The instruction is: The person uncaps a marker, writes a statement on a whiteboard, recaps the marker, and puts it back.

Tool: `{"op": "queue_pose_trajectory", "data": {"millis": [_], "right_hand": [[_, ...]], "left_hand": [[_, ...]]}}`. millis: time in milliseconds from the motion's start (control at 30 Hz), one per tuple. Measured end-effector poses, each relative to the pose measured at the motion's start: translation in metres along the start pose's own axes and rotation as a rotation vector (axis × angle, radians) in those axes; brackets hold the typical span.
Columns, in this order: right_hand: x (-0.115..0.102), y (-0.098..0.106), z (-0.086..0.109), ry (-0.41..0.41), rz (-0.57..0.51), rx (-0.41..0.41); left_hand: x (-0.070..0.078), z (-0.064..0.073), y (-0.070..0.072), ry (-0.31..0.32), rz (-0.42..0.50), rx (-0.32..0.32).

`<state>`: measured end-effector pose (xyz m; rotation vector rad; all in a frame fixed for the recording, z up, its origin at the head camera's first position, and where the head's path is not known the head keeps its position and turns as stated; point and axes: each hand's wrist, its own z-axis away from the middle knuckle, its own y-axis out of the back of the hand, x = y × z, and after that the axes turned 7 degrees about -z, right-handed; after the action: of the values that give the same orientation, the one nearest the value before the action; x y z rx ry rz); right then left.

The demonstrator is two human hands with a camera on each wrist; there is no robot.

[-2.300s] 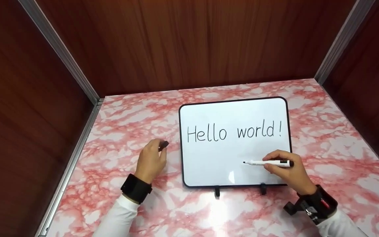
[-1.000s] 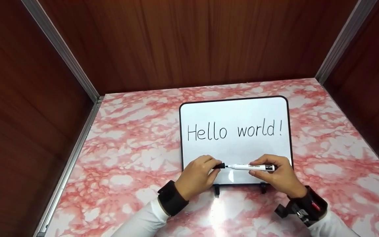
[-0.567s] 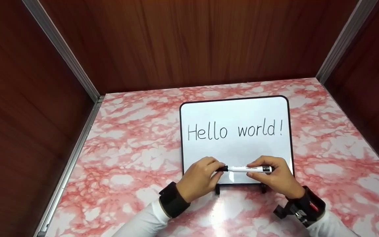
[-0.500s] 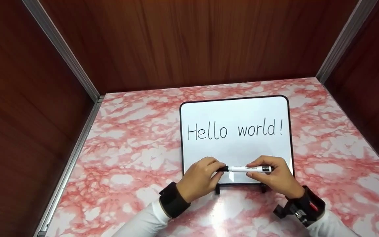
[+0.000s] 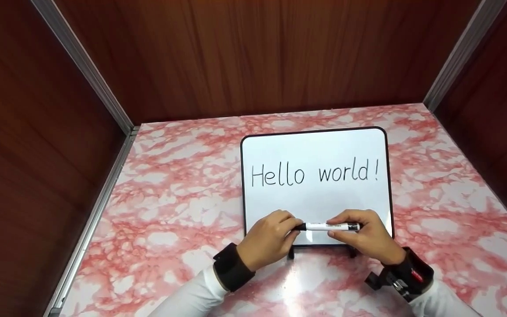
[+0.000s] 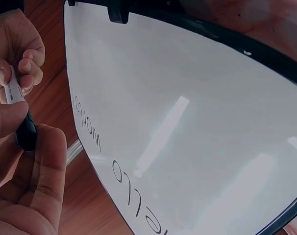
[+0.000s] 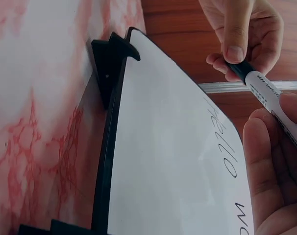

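Observation:
A black-framed whiteboard reading "Hello world!" stands on two black feet on the pink marbled table. In front of its lower edge both hands hold a white marker level. My left hand pinches the black cap at the marker's left end, and my right hand grips the barrel. The cap shows between thumb and finger in the left wrist view, with the barrel above it. In the right wrist view the cap sits on the barrel beside the board.
Dark wooden walls with metal corner strips close the table in at the back and both sides. One black board foot stands on the table at the board's lower edge.
My left hand came from the table's left with the cap to the marker's tip. The cap has gone onto the marker. Both hands hold steady over the last half second.

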<state>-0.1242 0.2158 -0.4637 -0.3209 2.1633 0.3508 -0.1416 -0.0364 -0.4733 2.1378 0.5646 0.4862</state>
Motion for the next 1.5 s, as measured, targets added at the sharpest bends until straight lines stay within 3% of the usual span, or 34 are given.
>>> {"op": "queue_pose_trajectory", "data": {"millis": [167, 333, 667, 867, 1000, 1067, 1500], "right_hand": [[0.004, 0.005, 0.0, -0.037, 0.066, -0.06], [0.01, 0.012, 0.0, -0.043, 0.228, -0.138], [-0.003, 0.003, -0.013, 0.256, 0.782, -0.253], [-0.006, -0.005, -0.014, 0.382, 0.985, -0.313], [-0.003, -0.007, -0.014, 0.47, 1.003, -0.337], [0.0, -0.008, -0.013, 0.476, 0.986, -0.348], [0.005, -0.01, -0.005, 0.371, 0.805, -0.359]], "left_hand": [[-0.001, -0.001, -0.001, -0.044, -0.033, 0.019], [-0.003, -0.002, -0.003, -0.076, -0.052, 0.024], [-0.004, -0.002, 0.001, -0.077, -0.066, -0.006], [-0.005, -0.002, 0.004, -0.089, -0.097, -0.033], [-0.007, 0.0, 0.004, -0.129, -0.134, -0.029], [-0.008, 0.001, 0.004, -0.157, -0.156, -0.018], [-0.008, 0.006, 0.002, -0.325, -0.242, 0.051]]}}
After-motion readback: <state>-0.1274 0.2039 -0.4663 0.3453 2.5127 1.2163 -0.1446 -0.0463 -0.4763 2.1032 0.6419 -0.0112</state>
